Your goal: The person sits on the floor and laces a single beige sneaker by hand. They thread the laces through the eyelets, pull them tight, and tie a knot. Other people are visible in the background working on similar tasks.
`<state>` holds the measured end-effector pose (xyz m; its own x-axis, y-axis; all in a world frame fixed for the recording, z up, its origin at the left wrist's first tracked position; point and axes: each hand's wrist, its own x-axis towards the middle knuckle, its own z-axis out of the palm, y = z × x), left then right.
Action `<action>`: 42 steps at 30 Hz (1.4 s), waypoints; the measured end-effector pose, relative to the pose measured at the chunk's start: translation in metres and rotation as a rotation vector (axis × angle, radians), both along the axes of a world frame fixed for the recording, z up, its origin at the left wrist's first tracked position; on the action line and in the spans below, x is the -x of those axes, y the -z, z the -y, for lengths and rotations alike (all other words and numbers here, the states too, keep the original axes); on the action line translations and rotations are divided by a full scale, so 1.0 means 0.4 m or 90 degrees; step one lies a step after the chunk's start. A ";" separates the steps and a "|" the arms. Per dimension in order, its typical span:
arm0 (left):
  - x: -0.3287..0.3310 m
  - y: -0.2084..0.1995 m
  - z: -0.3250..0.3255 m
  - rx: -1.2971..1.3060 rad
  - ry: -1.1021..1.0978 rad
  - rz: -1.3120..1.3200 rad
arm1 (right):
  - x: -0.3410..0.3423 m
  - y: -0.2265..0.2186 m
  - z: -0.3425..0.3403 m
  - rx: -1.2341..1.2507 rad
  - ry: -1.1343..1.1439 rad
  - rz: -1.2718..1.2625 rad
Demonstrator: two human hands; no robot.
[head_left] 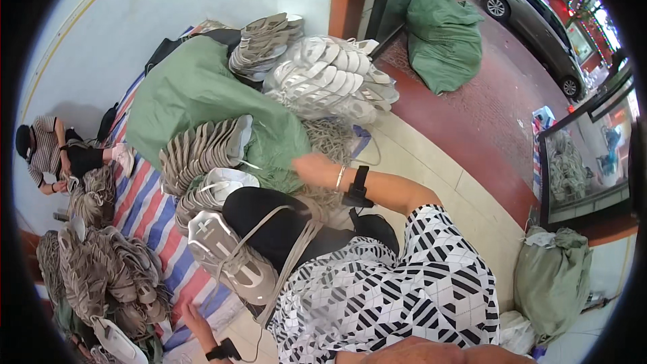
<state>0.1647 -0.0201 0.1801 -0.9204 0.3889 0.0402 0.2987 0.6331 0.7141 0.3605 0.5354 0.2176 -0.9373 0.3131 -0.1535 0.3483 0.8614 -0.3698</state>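
Observation:
A beige and white shoe upper (253,276) rests against my dark-clad knee, and pale laces (306,236) hang over that leg. My right hand (313,170) is smeared by motion above a tangled heap of laces (330,140), beside the green sack; its fingers are unclear. Low at the left, my left hand (194,320) has its fingers stretched apart over the striped sheet, near a pile of beige shoe uppers (111,276), and nothing shows in it. Nested stacks of beige uppers (202,152) stand in front of my knee.
A large green sack (195,87) lies on the striped sheet (145,209), with white uppers (330,71) behind it. Another person (50,155) sits by the left wall, handling laced uppers. Green sacks (441,37) stand outside the doorway and at right (552,283). A glass door (590,162) stands right.

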 end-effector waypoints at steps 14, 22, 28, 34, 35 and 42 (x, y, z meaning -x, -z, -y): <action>-0.153 -0.195 -0.380 -0.206 0.020 0.280 | 0.131 -0.053 0.395 0.390 -0.196 -0.232; -0.155 -0.180 -0.382 -0.223 0.059 0.296 | 0.131 -0.114 0.391 0.333 -0.193 -0.072; -0.145 -0.186 -0.376 -0.201 0.058 0.338 | 0.149 -0.081 0.408 0.194 -0.202 -0.137; -0.149 -0.169 -0.374 -0.257 0.033 0.382 | 0.167 -0.073 0.433 0.242 -0.204 -0.147; -0.152 -0.164 -0.375 -0.271 0.030 0.382 | 0.172 -0.091 0.416 0.392 -0.169 -0.048; -0.162 -0.175 -0.403 -0.280 0.003 0.340 | 0.164 -0.095 0.397 0.324 -0.262 -0.068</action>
